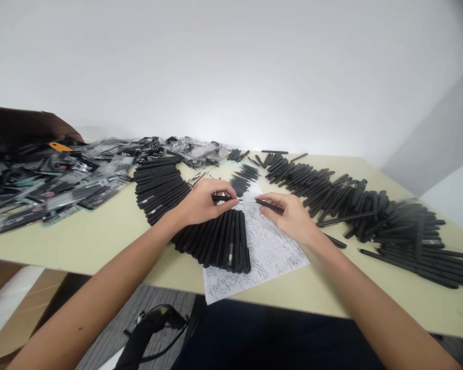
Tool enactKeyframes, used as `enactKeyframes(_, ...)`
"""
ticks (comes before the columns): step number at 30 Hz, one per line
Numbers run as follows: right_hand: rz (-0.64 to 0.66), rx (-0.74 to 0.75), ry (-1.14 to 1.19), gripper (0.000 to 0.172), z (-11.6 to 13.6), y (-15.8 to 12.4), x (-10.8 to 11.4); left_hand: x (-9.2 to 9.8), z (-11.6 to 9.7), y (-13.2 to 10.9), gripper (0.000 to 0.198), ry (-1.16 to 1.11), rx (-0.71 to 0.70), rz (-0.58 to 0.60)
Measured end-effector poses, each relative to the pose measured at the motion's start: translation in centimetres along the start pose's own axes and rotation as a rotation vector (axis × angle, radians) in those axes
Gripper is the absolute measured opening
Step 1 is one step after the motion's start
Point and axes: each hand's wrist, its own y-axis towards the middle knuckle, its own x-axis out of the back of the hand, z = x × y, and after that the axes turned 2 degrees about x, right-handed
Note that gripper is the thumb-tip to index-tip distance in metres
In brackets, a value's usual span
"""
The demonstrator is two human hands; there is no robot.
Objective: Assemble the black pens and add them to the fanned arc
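Note:
My left hand (206, 201) is closed in a pinch on a slim black pen piece (220, 198), whose thin tip points right. Facing it across a small gap, my right hand (291, 213) pinches another black pen piece (269, 206). The two pieces lie nearly in line and do not touch. Below them is a sheet of paper (270, 246) covered in scribbles. A fanned row of black pens (216, 239) curves around and under my left hand, partly overlapping the sheet. Thin black sticks (244, 179) lie stacked just beyond my hands.
Many loose black pens (355, 205) form a long pile on the right. Clear plastic packets (100, 180) are heaped at the left beside a brown box (34, 123). An orange object (60, 147) lies on that heap. A wall (231, 67) rises behind the pale yellow table (111, 241).

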Motion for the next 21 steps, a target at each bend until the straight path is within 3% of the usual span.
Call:
enactKeyframes(6, -0.054, 0.088, -0.108, 0.01, -0.1, 0.0, 0.0, 0.2, -0.3, 0.0, 0.004, -0.033, 0.061, 0.022)
enactKeyframes(11, -0.014, 0.162, -0.158, 0.012, 0.3, 0.0, -0.1, -0.2, -0.1, 0.0, 0.006, -0.074, 0.028, 0.079)
enactKeyframes(16, 0.03, 0.194, -0.164, 0.019, 1.0, -0.2, -0.5, -1.3, 0.3, -0.2, 0.013, -0.089, 0.009, 0.059)
enactKeyframes(21, 0.008, 0.162, -0.105, 0.007, 1.0, -0.3, -0.9, -1.9, 0.2, -0.2, 0.014, -0.101, 0.024, 0.034)
